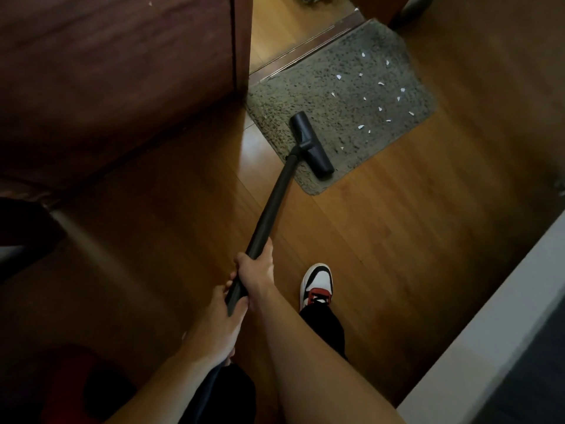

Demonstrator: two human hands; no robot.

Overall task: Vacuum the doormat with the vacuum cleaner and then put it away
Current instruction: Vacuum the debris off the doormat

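The head view looks down a dim hallway onto the doormat, which lies on the wooden floor with its far edge against the threshold of an open doorway. The vacuum cleaner's floor head rests on the mat's near-left part, set crosswise to the wand so that its full width can sweep the pile. Both hands hold the wand. The right hand is higher up, fingers wrapped round it, probably to steer and press. The left hand grips it just below, near the body, likely to steady the push. White paper scraps are scattered across the mat's right half, well apart from the head, so most of the vacuuming looks not yet done. For room to move, the dark wooden door stands close on the left, its edge just beside the mat's left corner, which limits any swing that way. To the right the floor is bare beyond the mat's edge, and a pale ledge borders the near right. A red-and-white shoe stands behind the mat, clear of the wand's path.
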